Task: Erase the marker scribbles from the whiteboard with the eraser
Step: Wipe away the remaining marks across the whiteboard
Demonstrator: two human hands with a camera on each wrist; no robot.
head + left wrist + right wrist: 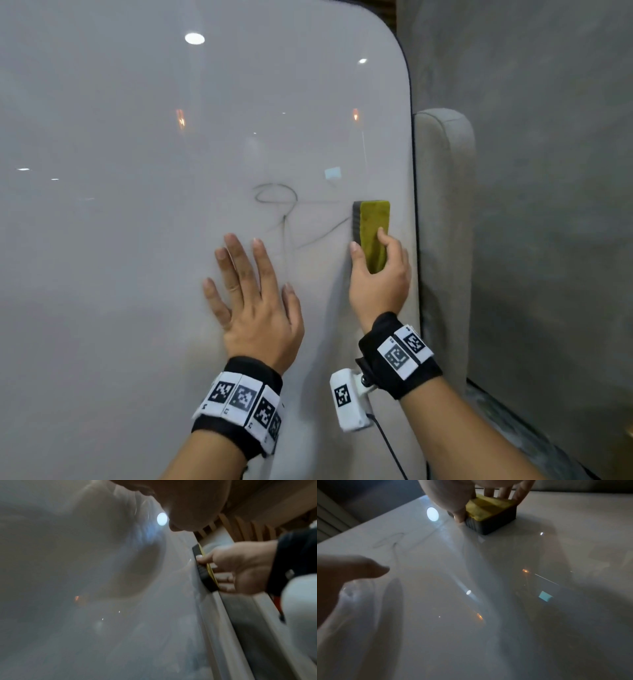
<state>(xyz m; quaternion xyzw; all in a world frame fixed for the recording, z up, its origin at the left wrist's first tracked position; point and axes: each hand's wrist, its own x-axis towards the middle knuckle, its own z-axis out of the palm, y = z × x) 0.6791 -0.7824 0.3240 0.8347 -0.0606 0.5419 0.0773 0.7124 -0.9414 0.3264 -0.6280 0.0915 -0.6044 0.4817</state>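
A glossy whiteboard (137, 240) fills the head view. Thin dark marker scribbles (277, 195), a loop with trailing lines, sit just above my hands. My right hand (378, 270) grips a block eraser (371, 226) with a yellow top and dark grey body, pressed flat against the board near its right edge, thumb on the left side. In the right wrist view the eraser (489, 516) rests on the board to the right of the faint scribbles (392, 540). My left hand (253, 294) lies flat on the board with spread fingers, below the scribbles.
The whiteboard's dark rounded right edge (412, 154) runs close beside the eraser. Behind it stands a beige padded panel (445, 222) and a grey wall (548, 171). A cable (390, 448) hangs from the right wrist camera.
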